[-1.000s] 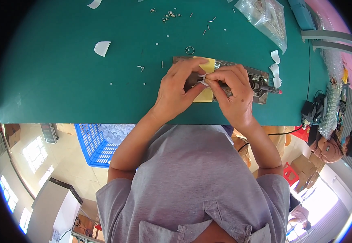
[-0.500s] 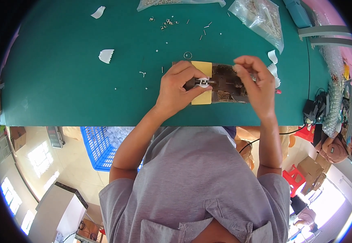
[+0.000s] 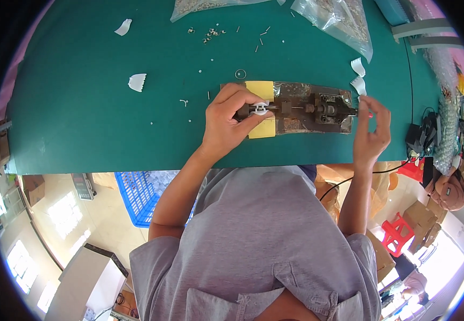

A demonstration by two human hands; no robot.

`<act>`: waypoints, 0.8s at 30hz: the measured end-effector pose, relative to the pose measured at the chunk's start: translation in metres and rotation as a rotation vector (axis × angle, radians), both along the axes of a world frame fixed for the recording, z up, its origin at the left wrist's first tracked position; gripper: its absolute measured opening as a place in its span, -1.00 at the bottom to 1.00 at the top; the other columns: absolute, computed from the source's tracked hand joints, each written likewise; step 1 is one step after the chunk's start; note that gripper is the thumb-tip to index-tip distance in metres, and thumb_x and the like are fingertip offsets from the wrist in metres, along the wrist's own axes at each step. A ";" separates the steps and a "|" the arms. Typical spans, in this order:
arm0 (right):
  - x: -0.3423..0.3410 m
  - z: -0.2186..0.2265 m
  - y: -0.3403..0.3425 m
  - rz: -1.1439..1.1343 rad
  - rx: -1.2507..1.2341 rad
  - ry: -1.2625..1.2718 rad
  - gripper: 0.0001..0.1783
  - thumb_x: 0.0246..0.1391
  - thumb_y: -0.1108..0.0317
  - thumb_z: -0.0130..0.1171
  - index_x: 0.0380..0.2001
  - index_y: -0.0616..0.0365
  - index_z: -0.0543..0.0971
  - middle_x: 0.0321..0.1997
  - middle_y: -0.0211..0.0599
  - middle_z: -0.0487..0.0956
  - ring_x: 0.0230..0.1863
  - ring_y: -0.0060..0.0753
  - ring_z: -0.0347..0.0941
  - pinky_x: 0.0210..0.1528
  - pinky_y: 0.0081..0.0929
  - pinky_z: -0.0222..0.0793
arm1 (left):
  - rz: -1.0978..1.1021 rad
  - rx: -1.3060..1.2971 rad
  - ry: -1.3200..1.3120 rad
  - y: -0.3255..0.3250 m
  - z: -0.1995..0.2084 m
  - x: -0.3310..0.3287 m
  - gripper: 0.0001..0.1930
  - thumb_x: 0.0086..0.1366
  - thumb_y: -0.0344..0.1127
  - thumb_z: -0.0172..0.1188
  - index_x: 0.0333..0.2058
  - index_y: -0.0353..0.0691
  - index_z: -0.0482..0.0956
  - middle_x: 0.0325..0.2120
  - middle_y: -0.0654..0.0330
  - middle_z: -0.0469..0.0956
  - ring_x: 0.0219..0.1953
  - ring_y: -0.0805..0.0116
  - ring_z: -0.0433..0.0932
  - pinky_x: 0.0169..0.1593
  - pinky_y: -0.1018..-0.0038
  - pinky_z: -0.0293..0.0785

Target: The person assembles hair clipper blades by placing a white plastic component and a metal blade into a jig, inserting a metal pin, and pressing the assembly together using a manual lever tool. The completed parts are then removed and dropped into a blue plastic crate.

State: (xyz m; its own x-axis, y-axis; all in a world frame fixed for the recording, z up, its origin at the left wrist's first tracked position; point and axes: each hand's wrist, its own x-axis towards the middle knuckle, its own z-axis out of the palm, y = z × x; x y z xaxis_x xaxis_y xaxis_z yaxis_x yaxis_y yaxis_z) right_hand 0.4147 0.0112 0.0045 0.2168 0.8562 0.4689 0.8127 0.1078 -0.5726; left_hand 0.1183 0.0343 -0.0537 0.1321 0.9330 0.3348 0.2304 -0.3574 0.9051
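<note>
A long brown metal jig (image 3: 296,122) lies across the near part of the green table, with a yellow strip (image 3: 260,130) over its left part. My left hand (image 3: 225,115) is closed on a small white plastic part (image 3: 261,108), pinched between thumb and fingers at the jig's left end. A thin metal rod (image 3: 296,107) lies along the jig, to the right of this part. At the right end, my right hand (image 3: 372,131) curls its fingers around the jig's red-tipped lever (image 3: 370,115). The fingers hide part of the lever.
Two white toothed pieces (image 3: 358,67) lie beyond my right hand; another toothed piece (image 3: 137,82) is at left. Small metal clips (image 3: 211,36), pins and a ring (image 3: 240,74) are scattered farther back. Bags of small parts (image 3: 339,24) stand at the far edge. A blue basket (image 3: 130,198) is below the table.
My right hand has moved right, from above the jig's middle to the lever at its end, uncovering the jig's right half. My left hand still holds the white part.
</note>
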 end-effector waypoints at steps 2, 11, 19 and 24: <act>0.018 -0.010 0.007 -0.150 -0.094 0.159 -0.78 0.43 0.35 0.14 -0.09 0.23 0.71 -0.14 -0.28 0.70 -0.13 -0.37 0.57 -0.03 -0.39 0.48 | -0.008 0.004 0.000 0.001 -0.001 0.001 -0.74 0.03 -0.42 0.61 -0.32 -0.21 0.69 -0.38 0.25 0.58 -0.32 0.30 0.50 -0.29 0.41 0.43; 0.094 -0.035 0.002 -0.023 -0.229 0.195 -0.67 0.53 0.28 -0.02 -0.21 0.23 0.66 -0.22 -0.31 0.60 -0.14 -0.38 0.46 -0.06 -0.36 0.39 | -0.060 0.033 0.077 0.007 0.003 -0.004 -0.76 0.05 -0.52 0.60 -0.33 -0.30 0.71 -0.34 0.20 0.64 -0.30 0.41 0.58 -0.28 0.50 0.48; 0.003 0.031 0.022 0.257 0.003 0.784 -0.61 0.54 0.23 -0.05 -0.19 0.33 0.63 -0.61 -0.61 0.18 -0.57 -0.71 0.03 -0.50 -0.57 -0.10 | -0.068 -0.034 0.057 0.006 0.005 -0.003 -0.77 0.05 -0.53 0.59 -0.33 -0.29 0.71 -0.34 0.20 0.63 -0.29 0.42 0.59 -0.31 0.51 0.47; 0.019 0.025 0.036 0.537 0.067 1.246 -0.58 0.57 0.25 -0.10 -0.28 0.34 0.59 -0.69 -0.62 0.13 -0.65 -0.74 -0.06 -0.56 -0.58 -0.18 | -0.018 0.009 -0.001 0.006 0.003 0.002 -0.77 0.02 -0.45 0.59 -0.37 -0.21 0.69 -0.43 0.24 0.58 -0.35 0.31 0.52 -0.28 0.40 0.43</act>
